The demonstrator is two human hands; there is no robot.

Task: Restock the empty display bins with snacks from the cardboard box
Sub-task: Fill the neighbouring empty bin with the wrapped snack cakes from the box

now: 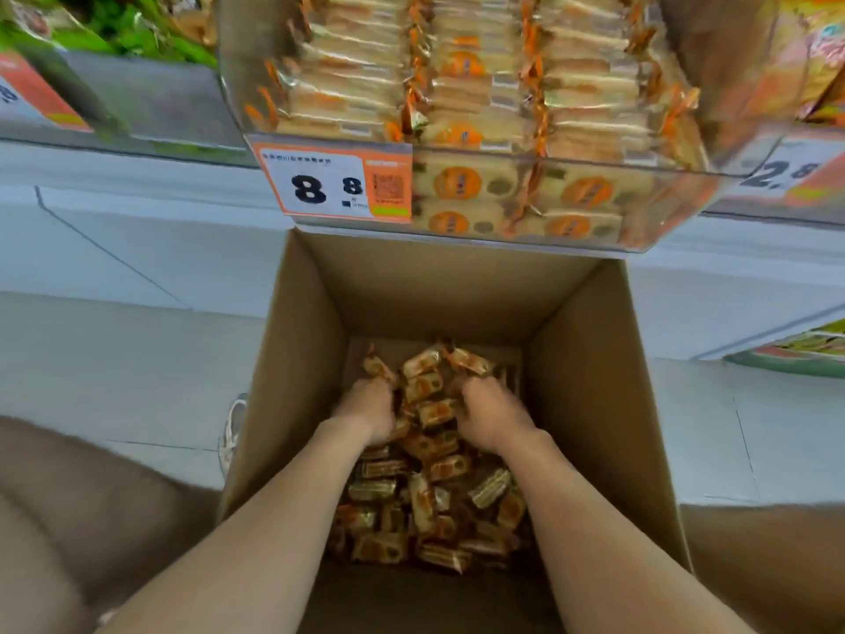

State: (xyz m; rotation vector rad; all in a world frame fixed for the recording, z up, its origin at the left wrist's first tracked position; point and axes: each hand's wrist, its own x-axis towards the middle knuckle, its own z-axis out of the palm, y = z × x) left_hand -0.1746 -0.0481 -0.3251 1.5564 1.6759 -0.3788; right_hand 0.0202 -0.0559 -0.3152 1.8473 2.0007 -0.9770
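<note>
An open cardboard box (292, 359) stands on the floor below the shelf. Its bottom holds a heap of small orange-and-gold wrapped snacks (430, 491). Both my arms reach down into it. My left hand (366, 409) digs into the far left of the heap, fingers curled round snacks. My right hand (491, 416) does the same on the far right, its fingertips buried among the wrappers. Above the box, a clear display bin (676, 208) is packed with rows of the same snacks.
An orange price tag (334, 183) reading 8.8 hangs on the bin's front left. Neighbouring bins hold green packs (137, 29) at the left and orange packs (818, 61) at the right. White floor tiles surround the box; a shoe (231, 432) shows beside it.
</note>
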